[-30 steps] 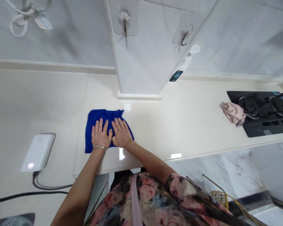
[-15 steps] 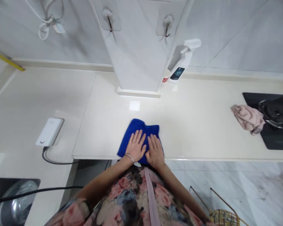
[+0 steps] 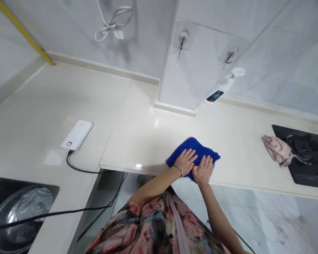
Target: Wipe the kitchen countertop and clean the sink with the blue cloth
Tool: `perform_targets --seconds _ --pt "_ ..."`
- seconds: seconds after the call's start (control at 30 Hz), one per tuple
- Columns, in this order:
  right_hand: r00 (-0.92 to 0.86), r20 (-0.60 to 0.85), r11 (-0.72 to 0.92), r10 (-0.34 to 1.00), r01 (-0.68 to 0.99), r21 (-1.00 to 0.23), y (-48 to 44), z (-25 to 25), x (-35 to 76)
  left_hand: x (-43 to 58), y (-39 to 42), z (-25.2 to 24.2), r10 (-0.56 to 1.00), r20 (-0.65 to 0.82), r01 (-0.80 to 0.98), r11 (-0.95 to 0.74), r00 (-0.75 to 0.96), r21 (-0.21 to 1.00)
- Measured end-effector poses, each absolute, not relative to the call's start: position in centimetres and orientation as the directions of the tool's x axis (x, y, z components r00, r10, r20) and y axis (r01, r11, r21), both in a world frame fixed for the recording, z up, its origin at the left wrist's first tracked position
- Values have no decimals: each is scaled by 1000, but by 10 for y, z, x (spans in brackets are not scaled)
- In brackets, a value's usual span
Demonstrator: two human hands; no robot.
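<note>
A blue cloth (image 3: 194, 144) lies spread on the pale countertop (image 3: 137, 141), close to its front edge, with its lower corner reaching the edge. My left hand (image 3: 186, 162) rests flat on the left part of the cloth, fingers stretched out and pointing up to the right. Beside it, my right hand (image 3: 203, 171) presses flat on the right part, fingers extended and its thumb toward the left hand. A narrow strip of blue shows between the two hands. The cloth under both palms is hidden.
A white power bank (image 3: 78, 134) with a black cable lies at left, above a sink holding a clear bowl (image 3: 21, 215). A spray bottle (image 3: 221, 88) stands behind the wall pillar (image 3: 185, 81). At right, a pink cloth (image 3: 277, 150) lies against the black cooktop (image 3: 304, 174).
Both hands and the blue cloth have shifted right along the counter, staying together. The view has swung left and tilted, and more of the sink bowl shows.
</note>
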State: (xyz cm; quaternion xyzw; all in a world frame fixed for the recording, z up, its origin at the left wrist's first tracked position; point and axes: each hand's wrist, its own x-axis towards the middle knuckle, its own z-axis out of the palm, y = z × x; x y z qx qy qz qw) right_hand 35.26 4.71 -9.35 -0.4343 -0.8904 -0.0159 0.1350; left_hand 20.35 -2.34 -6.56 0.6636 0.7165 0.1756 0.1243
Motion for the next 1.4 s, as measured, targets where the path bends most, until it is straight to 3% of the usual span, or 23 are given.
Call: perform_targets --seconds 0.27,0.47,0.63,0.83,1.03,1.4 --pt "-807 80 811 585 583 -54 37 -73 175 77 -80 -59 883 41 810 409 -467 421" --pt "-893 -3 882 449 444 -156 -38 -52 58 -3 -160 -48 689 17 638 662 -725 394" --pt "-943 1 915 334 324 -241 -101 -43 57 8 -225 -51 550 91 537 745 -830 396" --pt "-973 16 938 230 218 -269 -116 -46 135 61 -247 -53 580 117 572 711 -806 409" --pt "-945 -7 911 327 317 -262 -106 -46 189 86 -219 -47 729 45 676 607 -683 417" --pt "-927 -17 887 375 364 -285 -105 -41 183 87 -215 -51 730 97 680 569 -676 462"
